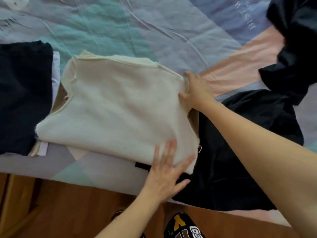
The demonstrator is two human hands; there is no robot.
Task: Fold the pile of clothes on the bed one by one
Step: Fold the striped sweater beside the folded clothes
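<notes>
A cream garment (118, 107) lies folded into a rough rectangle in the middle of the bed, on top of a brown cardboard sheet (194, 120). My left hand (167, 170) rests flat on its near right corner, fingers spread. My right hand (195, 89) holds the far right corner, its fingers curled round the edge. A folded dark garment (22, 93) sits to the left. Unfolded black clothes (240, 152) lie heaped to the right, reaching up to the far right (295, 48).
The bed has a pastel patchwork sheet (120, 28) of teal, lilac and pink. Its brown wooden edge (68, 203) runs along the bottom. A thin white item (55, 69) peeks out between the dark garment and the cream one.
</notes>
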